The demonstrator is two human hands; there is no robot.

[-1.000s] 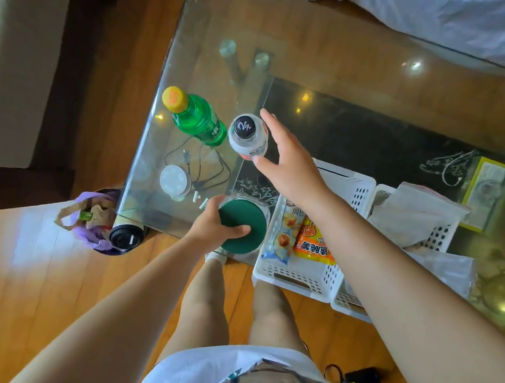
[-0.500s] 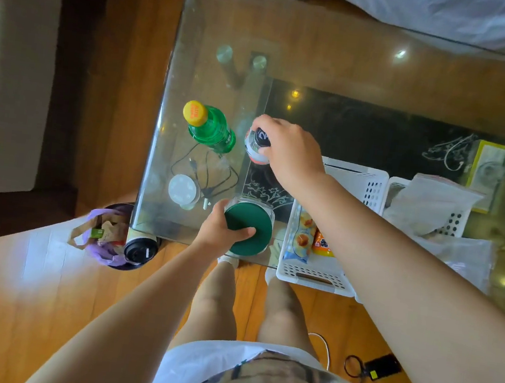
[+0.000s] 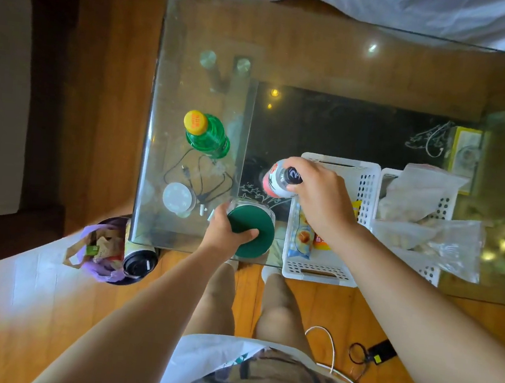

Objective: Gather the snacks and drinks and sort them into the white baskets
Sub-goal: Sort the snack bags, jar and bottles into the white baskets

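Note:
My right hand (image 3: 321, 199) grips a white bottle with a black cap (image 3: 279, 180) by its neck, holding it tilted just left of the left white basket (image 3: 368, 185). That basket holds snack packets (image 3: 302, 238). My left hand (image 3: 225, 235) grips the dark green lid of a clear jar (image 3: 255, 228) near the table's front edge. A green bottle with a yellow cap (image 3: 207, 134) stands upright further left and back. The right white basket (image 3: 442, 210) carries clear plastic bags (image 3: 423, 229).
The glass table (image 3: 324, 48) has a small white round lid (image 3: 178, 197) and a black cable (image 3: 202, 176) at its front left. A bin with a purple bag (image 3: 103, 250) and a black-lidded cup (image 3: 139, 262) stand on the floor at the left corner. A yellow box (image 3: 466, 152) lies at right.
My right hand closed on the white bottle, lifted it and carried it right toward the left basket. My left hand stays on the green-lidded jar.

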